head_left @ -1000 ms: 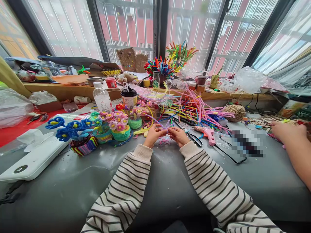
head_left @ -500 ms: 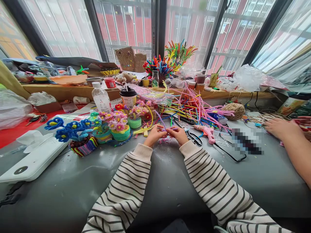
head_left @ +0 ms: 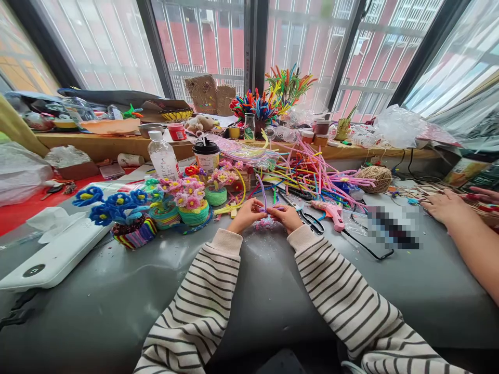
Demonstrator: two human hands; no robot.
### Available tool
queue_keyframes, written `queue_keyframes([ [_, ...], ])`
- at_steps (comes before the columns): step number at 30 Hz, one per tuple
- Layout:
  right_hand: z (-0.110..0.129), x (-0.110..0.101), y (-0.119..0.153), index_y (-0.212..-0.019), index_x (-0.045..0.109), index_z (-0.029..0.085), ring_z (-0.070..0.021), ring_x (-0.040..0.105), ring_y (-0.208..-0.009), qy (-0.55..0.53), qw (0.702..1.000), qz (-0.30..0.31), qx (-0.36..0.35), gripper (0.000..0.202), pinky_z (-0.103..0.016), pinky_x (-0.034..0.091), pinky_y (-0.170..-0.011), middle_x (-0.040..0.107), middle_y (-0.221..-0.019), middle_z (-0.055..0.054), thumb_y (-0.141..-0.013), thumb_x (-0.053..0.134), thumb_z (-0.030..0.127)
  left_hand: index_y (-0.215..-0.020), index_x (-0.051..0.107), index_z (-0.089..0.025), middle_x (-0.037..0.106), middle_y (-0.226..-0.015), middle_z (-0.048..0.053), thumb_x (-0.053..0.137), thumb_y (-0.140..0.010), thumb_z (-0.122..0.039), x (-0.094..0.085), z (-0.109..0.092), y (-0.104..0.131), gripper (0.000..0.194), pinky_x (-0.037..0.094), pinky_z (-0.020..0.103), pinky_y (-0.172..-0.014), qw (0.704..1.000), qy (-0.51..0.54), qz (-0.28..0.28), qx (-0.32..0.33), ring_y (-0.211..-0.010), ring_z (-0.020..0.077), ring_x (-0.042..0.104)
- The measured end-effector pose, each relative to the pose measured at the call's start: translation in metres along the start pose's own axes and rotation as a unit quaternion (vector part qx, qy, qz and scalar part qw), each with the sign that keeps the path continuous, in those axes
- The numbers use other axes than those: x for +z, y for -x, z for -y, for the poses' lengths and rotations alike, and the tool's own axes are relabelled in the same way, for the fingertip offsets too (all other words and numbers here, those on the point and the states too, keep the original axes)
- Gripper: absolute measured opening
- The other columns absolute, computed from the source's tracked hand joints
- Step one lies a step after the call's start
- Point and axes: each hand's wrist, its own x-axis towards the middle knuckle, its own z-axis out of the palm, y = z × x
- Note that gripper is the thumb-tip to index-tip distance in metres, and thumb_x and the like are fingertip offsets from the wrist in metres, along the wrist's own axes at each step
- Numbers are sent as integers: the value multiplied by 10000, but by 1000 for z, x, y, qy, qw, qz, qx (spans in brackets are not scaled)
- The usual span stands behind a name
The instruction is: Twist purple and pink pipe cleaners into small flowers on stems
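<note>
A purple pipe cleaner (head_left: 263, 189) stands up between my two hands at the middle of the grey table. My left hand (head_left: 248, 214) pinches it near its lower part, thumb and fingers together. From the other side my right hand (head_left: 286, 216) grips the same pipe cleaner, its fingertips almost touching the left ones. Just below the fingertips lies a small pink and purple fuzzy piece (head_left: 265, 223). Black-handled scissors (head_left: 312, 222) rest right beside my right hand. Left of my left hand stand pipe-cleaner flower pots, one with pink flowers (head_left: 189, 195) and one with blue flowers (head_left: 119, 205).
A pink glue gun (head_left: 333, 214) with a black cord lies to the right. Behind my hands spreads a heap of pipe cleaners (head_left: 304, 171), near a twine ball (head_left: 374, 179). A lidded cup (head_left: 206, 156) and bottle (head_left: 161, 156) stand back left. Another person's hand (head_left: 444, 208) is far right.
The purple pipe cleaner now stands more upright, where before it leaned left. My hands have shifted only slightly. The other person's hand at the right moved a little left.
</note>
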Motion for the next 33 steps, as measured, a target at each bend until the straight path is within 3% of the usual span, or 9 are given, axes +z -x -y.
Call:
queue_keyframes([
  [6, -2, 0, 0, -561, 563, 145, -55, 482, -452, -43, 999, 17, -11, 247, -192, 365, -469, 565, -506, 34, -433, 698, 308, -710, 454, -126, 541, -567, -12, 625, -555, -167, 6, 0, 0, 234, 445, 249, -527, 995, 70, 16, -66, -526, 100, 555],
  [15, -2, -3, -3, -560, 561, 152, -59, 464, -415, -2, 1000, -2, 1, 259, -203, 376, -461, 534, -436, 47, -417, 705, 314, -588, 507, -112, 578, -483, -5, 704, -439, -209, -3, 0, -2, 265, 443, 224, -489, 989, 90, 74, -96, -451, 98, 558],
  [21, 2, -13, -5, -516, 570, 138, -60, 458, -400, 97, 990, 102, -1, 244, -194, 367, -435, 518, -398, 47, -428, 693, 328, -560, 510, -120, 589, -479, 5, 711, -411, -213, -7, -1, 1, 268, 436, 213, -472, 973, 74, 162, -146, -473, 114, 570],
  [27, 7, -14, 1, -526, 579, 135, -48, 438, -388, 125, 983, 135, -21, 238, -181, 355, -420, 514, -399, 50, -464, 675, 344, -569, 505, -125, 573, -478, -17, 707, -420, -206, -12, -1, 1, 264, 446, 217, -506, 966, 68, 194, -153, -497, 120, 582],
  [30, 5, -13, 0, -527, 582, 138, -49, 448, -396, 111, 984, 135, -14, 237, -180, 366, -425, 517, -404, 49, -458, 679, 343, -587, 517, -123, 584, -498, -4, 702, -435, -214, -12, -1, 1, 256, 451, 221, -517, 968, 69, 189, -151, -507, 117, 581],
  [33, 1, -11, -3, -517, 569, 152, -56, 468, -406, 46, 995, 88, 7, 235, -187, 391, -436, 527, -422, 50, -427, 700, 325, -612, 525, -122, 589, -525, 5, 696, -455, -227, -9, 2, 1, 255, 445, 206, -502, 974, 86, 151, -143, -492, 102, 571],
])
